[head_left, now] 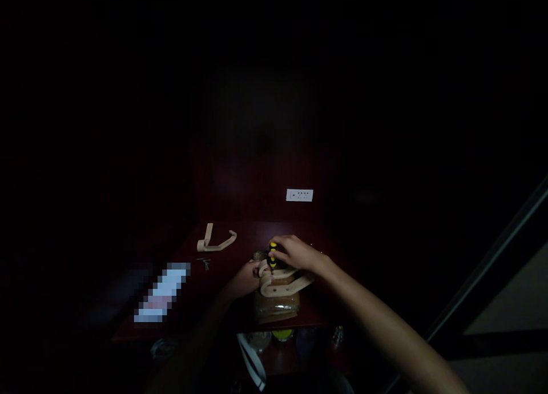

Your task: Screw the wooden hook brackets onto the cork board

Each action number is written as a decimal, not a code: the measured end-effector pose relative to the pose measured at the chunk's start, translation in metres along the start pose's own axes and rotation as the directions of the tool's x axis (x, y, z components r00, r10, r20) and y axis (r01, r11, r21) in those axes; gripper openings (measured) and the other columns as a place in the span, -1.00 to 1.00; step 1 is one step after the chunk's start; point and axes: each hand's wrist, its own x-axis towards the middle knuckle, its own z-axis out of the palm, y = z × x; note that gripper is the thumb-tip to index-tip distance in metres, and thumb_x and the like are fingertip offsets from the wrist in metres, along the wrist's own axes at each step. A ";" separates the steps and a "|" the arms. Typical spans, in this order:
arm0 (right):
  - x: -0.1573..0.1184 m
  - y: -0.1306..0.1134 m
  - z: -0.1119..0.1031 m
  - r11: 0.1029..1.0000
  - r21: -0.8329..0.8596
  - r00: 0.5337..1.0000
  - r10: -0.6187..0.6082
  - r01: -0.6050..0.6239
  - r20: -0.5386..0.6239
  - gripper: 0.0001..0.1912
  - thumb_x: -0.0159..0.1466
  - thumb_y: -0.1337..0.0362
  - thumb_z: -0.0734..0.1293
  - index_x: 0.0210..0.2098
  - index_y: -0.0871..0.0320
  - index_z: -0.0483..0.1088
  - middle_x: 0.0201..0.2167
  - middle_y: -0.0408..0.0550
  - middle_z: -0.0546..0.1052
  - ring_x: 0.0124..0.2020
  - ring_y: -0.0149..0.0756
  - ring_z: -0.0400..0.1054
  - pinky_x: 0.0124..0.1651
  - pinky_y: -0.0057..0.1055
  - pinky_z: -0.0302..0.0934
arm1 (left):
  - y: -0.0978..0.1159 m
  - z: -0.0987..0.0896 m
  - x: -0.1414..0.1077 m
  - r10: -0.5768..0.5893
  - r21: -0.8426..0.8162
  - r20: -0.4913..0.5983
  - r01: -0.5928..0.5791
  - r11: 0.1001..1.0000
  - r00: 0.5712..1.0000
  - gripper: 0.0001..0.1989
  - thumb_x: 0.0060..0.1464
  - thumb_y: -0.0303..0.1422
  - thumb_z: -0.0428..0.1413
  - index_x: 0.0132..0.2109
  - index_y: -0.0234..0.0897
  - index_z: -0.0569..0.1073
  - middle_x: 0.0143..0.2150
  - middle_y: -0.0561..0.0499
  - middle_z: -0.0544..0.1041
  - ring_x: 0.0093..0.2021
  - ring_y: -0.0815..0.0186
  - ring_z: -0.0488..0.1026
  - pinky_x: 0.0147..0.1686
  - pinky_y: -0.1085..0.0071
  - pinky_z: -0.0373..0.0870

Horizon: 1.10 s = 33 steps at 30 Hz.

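Note:
My right hand (295, 253) is closed around the yellow and black handle of a screwdriver (273, 254), which stands upright over a curved, light wooden piece. Its tip is too dark to make out. My left hand (247, 278) grips the curled end of the wooden piece (282, 289) from the left. Beneath that piece lies a brown package (278, 308) with a shiny wrap, near the table's front edge. Another light wooden hook piece (218, 246) rests farther back on the left, with a few small screws (206, 263) in front of it.
A blurred bright rectangle (162, 292) lies on the left of the dark red table (252, 229). The wall behind has a white socket plate (299, 195). Below the front edge are a white strap (252, 362) and several round containers. A diagonal frame edge crosses the right side.

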 end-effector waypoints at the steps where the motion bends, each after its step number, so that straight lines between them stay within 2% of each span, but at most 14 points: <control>1: 0.004 0.000 -0.005 0.999 -0.047 0.998 0.005 -0.002 0.067 -0.74 0.29 0.20 0.24 -0.11 0.23 0.36 -0.25 0.03 0.51 -0.25 -0.31 0.37 -0.16 -0.42 0.18 | 0.001 0.000 0.000 0.004 -0.014 0.019 -0.003 1.000 1.000 -0.73 -0.14 -0.26 0.23 -0.34 -0.38 0.41 -0.45 0.07 0.41 -0.44 0.42 0.29 -0.42 0.52 0.25; 4: 0.014 -0.001 -0.016 0.987 -0.162 0.974 0.027 0.010 0.225 -0.74 0.28 0.15 0.25 -0.17 0.21 0.37 -0.36 -0.02 0.51 -0.37 -0.34 0.36 -0.29 -0.47 0.13 | 0.002 -0.001 0.000 0.012 -0.038 0.054 -0.010 0.999 0.998 -0.73 -0.13 -0.25 0.23 -0.35 -0.37 0.42 -0.46 0.06 0.41 -0.44 0.42 0.29 -0.42 0.51 0.24; 7: 0.021 -0.004 -0.022 0.972 -0.229 0.952 0.026 0.047 0.304 -0.73 0.28 0.13 0.24 -0.17 0.19 0.38 -0.38 -0.03 0.51 -0.39 -0.34 0.36 -0.36 -0.49 0.09 | 0.005 -0.001 0.000 0.016 -0.025 0.043 -0.015 1.000 0.999 -0.73 -0.12 -0.23 0.22 -0.38 -0.37 0.41 -0.47 0.07 0.40 -0.45 0.42 0.28 -0.42 0.51 0.23; 13: 0.024 -0.009 -0.027 0.953 -0.295 0.944 0.037 0.065 0.327 -0.66 0.28 0.05 0.21 -0.20 0.19 0.41 -0.43 0.00 0.51 -0.42 -0.29 0.39 -0.44 -0.47 0.07 | 0.007 -0.001 0.000 0.012 0.067 0.005 -0.013 0.998 1.000 -0.76 -0.10 -0.26 0.21 -0.41 -0.37 0.41 -0.42 0.04 0.41 -0.39 0.40 0.30 -0.37 0.50 0.25; 17: 0.021 -0.006 -0.027 0.948 -0.317 0.941 0.079 0.031 0.328 -0.66 0.26 0.05 0.23 -0.19 0.18 0.42 -0.42 0.01 0.52 -0.40 -0.26 0.42 -0.45 -0.47 0.10 | 0.003 -0.001 -0.002 -0.017 0.068 -0.019 0.019 0.998 1.000 -0.78 -0.08 -0.27 0.19 -0.35 -0.35 0.43 -0.38 0.03 0.43 -0.36 0.36 0.33 -0.37 0.49 0.28; 20: 0.019 -0.005 -0.026 0.944 -0.331 0.933 0.118 0.000 0.339 -0.67 0.25 0.07 0.24 -0.20 0.19 0.44 -0.39 0.06 0.54 -0.39 -0.23 0.44 -0.48 -0.47 0.11 | 0.008 -0.001 -0.004 -0.008 0.145 -0.077 0.019 0.989 0.997 -0.81 -0.11 -0.30 0.21 -0.35 -0.33 0.46 -0.32 0.01 0.45 -0.29 0.32 0.35 -0.29 0.46 0.31; 24: 0.018 -0.008 -0.025 0.947 -0.321 0.908 0.161 -0.031 0.387 -0.69 0.24 0.10 0.24 -0.17 0.18 0.44 -0.37 0.07 0.56 -0.44 -0.20 0.45 -0.57 -0.46 0.07 | 0.018 0.001 -0.006 -0.024 0.034 -0.025 0.024 0.999 0.999 -0.80 -0.06 -0.32 0.17 -0.25 -0.30 0.48 -0.17 -0.06 0.50 -0.18 0.24 0.40 -0.18 0.40 0.36; 28: 0.026 -0.013 -0.025 0.946 -0.321 0.882 0.181 -0.036 0.435 -0.69 0.24 0.13 0.24 -0.15 0.19 0.46 -0.37 0.09 0.57 -0.43 -0.19 0.46 -0.55 -0.44 0.12 | 0.015 0.001 -0.006 -0.051 0.084 -0.095 0.059 0.995 0.994 -0.73 -0.06 -0.28 0.21 -0.15 -0.19 0.48 -0.10 -0.06 0.51 -0.05 0.12 0.40 -0.07 0.28 0.38; 33: 0.038 -0.011 -0.022 0.955 -0.296 0.861 0.142 0.010 0.488 -0.72 0.23 0.15 0.27 -0.19 0.17 0.50 -0.37 0.09 0.58 -0.41 -0.17 0.46 -0.49 -0.41 0.19 | 0.004 -0.004 -0.008 -0.076 0.130 -0.081 0.086 0.988 0.994 -0.74 0.18 -0.24 0.03 -0.04 -0.26 0.42 0.01 -0.07 0.42 -0.07 0.22 0.41 -0.08 0.22 0.41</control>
